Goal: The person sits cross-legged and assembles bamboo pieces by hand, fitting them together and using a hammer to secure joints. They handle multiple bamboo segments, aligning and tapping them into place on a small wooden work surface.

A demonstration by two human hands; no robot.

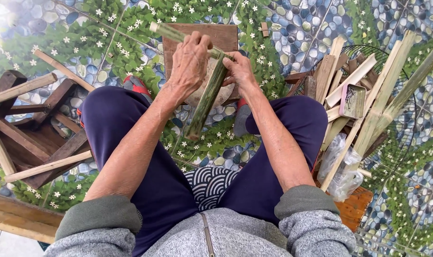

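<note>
My left hand [190, 62] is closed around a thin green bamboo stick [163, 31] that lies crosswise above a brown wooden block [226, 35]. My right hand [240, 71] grips the top end of a longer green bamboo strip [204, 102]. This strip slants down toward me between my knees, and its upper end meets the crosswise stick. A round pale block [223, 95] sits under both hands, mostly hidden by them.
Dark wooden frames and pale bamboo sticks [33, 138] lie on the left. On the right, several split bamboo strips [383, 95] rest over a wire basket [409, 143], with a small metal tin of nails [352, 101] and a clear plastic bag [340, 166]. The floor has a pebble-and-flower pattern.
</note>
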